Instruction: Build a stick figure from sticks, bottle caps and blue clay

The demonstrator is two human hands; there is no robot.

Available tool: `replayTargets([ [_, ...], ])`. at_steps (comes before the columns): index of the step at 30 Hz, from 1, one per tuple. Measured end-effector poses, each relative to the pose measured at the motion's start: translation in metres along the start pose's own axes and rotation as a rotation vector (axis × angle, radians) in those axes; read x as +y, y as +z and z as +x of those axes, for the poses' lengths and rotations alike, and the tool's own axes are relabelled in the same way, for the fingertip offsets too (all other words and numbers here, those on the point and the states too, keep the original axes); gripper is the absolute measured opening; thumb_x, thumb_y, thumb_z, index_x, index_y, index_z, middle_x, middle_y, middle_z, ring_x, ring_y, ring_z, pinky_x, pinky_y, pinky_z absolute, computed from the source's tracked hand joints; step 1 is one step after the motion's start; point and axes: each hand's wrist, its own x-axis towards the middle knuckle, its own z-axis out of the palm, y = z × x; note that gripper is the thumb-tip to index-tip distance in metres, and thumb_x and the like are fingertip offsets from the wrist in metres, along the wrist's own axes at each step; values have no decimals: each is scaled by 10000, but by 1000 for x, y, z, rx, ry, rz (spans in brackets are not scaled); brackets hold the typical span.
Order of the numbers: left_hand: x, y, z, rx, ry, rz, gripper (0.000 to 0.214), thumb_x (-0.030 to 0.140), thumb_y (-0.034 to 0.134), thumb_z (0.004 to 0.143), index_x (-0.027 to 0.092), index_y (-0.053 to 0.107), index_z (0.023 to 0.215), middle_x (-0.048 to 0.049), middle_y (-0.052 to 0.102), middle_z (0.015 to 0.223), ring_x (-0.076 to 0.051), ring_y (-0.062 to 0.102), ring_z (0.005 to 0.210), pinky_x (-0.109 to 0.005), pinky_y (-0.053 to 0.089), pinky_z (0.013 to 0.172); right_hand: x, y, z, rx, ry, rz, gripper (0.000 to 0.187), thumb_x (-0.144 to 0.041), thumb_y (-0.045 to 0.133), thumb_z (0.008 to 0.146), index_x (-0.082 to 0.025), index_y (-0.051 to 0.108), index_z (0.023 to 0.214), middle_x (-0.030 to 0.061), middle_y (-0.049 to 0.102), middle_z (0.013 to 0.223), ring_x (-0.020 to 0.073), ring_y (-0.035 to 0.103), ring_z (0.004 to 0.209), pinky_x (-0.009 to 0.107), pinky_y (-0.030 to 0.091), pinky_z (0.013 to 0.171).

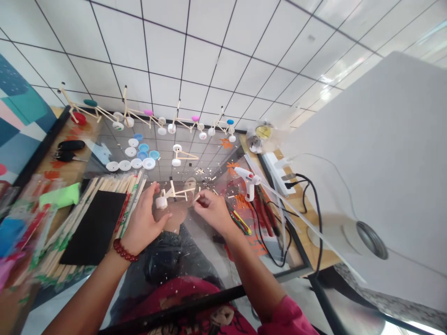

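My left hand [148, 216] is spread, thumb and fingers apart, over the glass tabletop beside a small stick frame [176, 193]. That frame is made of pale wooden sticks, with a white bottle cap [161, 202] as a wheel at its left end and a dark-tipped upright. To its right, my right hand [212, 209] pinches a short piece of wooden stick [197, 197] between thumb and fingertips. A second partial frame [186, 154] with white cap wheels lies farther back. Behind it stand several finished little stick bicycles [186, 122] with coloured seats.
White and blue caps [136, 163] lie at back left. Bundled chopsticks [134, 190] and a black sheet [94, 228] are at left. At right are a glue gun [249, 181], a cutter [241, 222], cables and a power strip [279, 172]. Wood scraps [206, 177] litter the glass.
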Motion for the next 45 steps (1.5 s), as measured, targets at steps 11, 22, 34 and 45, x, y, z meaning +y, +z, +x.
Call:
replayTargets([
  [11,3,0,1,-14,-51,-41,919,342,777,865,200,387,1686,-199,631,1579,-375,684,1386,-589,557,1201,11,9,16,46,55,7,192,-434,732,868,-244,712,852,-11,748,788,187,694,742,308,576,745],
  [22,5,-1,0,-8,-16,-31,893,340,766,904,186,372,1691,-206,633,1572,-366,696,1372,-573,563,1195,-1,8,12,45,90,-30,117,-271,634,948,-186,704,910,-32,701,795,125,629,740,232,511,703],
  [34,5,0,1,-12,-19,-24,884,334,754,915,167,376,1696,-208,647,1564,-371,682,1399,-568,566,1194,4,11,15,53,100,74,231,-458,751,853,-229,731,858,-6,735,732,176,656,693,283,515,653],
  [45,2,2,-1,12,15,-30,892,305,759,918,190,364,1710,-198,656,1551,-366,690,1386,-558,568,1196,-3,13,13,80,80,108,213,-445,708,841,-234,687,824,-26,671,712,163,616,667,301,487,663],
])
